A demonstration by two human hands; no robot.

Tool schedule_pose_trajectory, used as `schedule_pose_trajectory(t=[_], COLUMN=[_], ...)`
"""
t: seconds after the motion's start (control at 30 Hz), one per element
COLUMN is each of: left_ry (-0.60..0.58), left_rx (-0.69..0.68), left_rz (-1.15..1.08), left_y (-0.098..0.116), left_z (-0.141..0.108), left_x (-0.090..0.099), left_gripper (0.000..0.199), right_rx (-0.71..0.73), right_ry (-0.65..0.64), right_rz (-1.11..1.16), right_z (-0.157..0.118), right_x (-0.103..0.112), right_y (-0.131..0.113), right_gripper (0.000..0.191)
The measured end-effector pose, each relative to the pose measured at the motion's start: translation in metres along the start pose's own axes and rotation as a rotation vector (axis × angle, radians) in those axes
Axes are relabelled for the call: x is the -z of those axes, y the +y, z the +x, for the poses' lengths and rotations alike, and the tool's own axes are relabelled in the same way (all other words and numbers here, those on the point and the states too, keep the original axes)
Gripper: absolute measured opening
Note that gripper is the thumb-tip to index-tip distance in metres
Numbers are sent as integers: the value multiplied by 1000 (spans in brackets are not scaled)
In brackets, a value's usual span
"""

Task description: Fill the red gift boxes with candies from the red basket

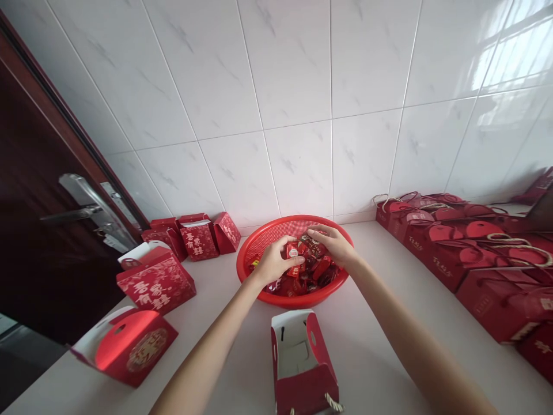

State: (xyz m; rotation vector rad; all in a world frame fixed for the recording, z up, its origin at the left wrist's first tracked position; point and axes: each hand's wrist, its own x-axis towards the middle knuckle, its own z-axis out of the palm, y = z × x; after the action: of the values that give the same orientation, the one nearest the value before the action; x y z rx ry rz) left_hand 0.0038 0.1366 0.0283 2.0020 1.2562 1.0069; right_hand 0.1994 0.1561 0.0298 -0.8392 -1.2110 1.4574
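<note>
A round red plastic basket (285, 300) stands near the wall with red-wrapped candies (322, 270) in it. Over its left part, my left hand (276, 260) holds a small red candy packet (292, 251) between thumb and fingers. My right hand (334, 245) reaches over the basket's right part, its fingertips at a dark brown-and-red packet (313, 245); whether it grips that packet is hard to tell. Nearer to me, between my forearms, stands an open red box (306, 392) with a white inside and a twisted cord at its front.
Several open red gift boxes (158, 279) stand along the left side. Rows of red boxes with cord handles (444, 248) fill the right side. Behind is a white tiled wall (298, 167), and at the left a dark door with a metal handle (93, 210).
</note>
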Motion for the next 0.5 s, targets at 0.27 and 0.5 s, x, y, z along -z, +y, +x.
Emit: schedule_pose_trajectory(t=[0.27, 0.5], left_ry=[-70, -135], left_rx=[-9, -13], left_rz=[23, -8], left_y=[3, 0], left_z=[-2, -3], left_x=[0, -2], left_gripper=[53, 74], right_rx=[-55, -21], right_ry=[-190, -268], right_rz=[-4, -23], right_z=[-5, -6], right_x=[0, 1], right_y=[-5, -5], right_gripper=[44, 41])
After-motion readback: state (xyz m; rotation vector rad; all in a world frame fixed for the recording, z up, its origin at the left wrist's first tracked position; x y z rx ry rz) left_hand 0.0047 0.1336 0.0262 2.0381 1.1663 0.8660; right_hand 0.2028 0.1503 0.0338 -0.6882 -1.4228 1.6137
